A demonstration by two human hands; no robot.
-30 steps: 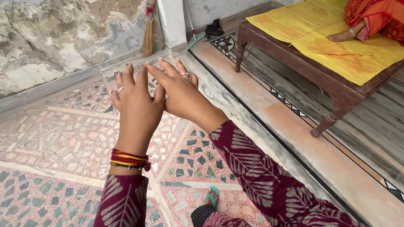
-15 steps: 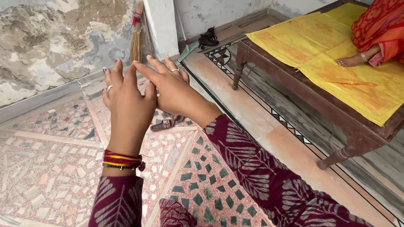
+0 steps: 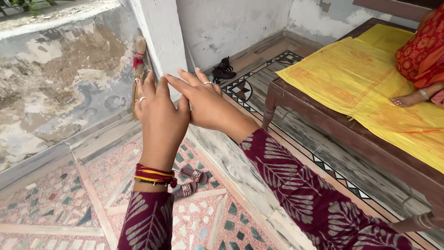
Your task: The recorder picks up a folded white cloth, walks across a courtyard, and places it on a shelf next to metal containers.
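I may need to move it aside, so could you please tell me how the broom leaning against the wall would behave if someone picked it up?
The broom looks like a bundle of dry straw tied with red cord, so probably light for its size. The loose bristles would likely flex and splay. It merely leans on the wall, so a nudge might tip it.

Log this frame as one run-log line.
left hand: raised, empty, fingers spread | right hand: raised, empty, touching left | below: sandals on mosaic floor | right: another person on yellow-covered bench
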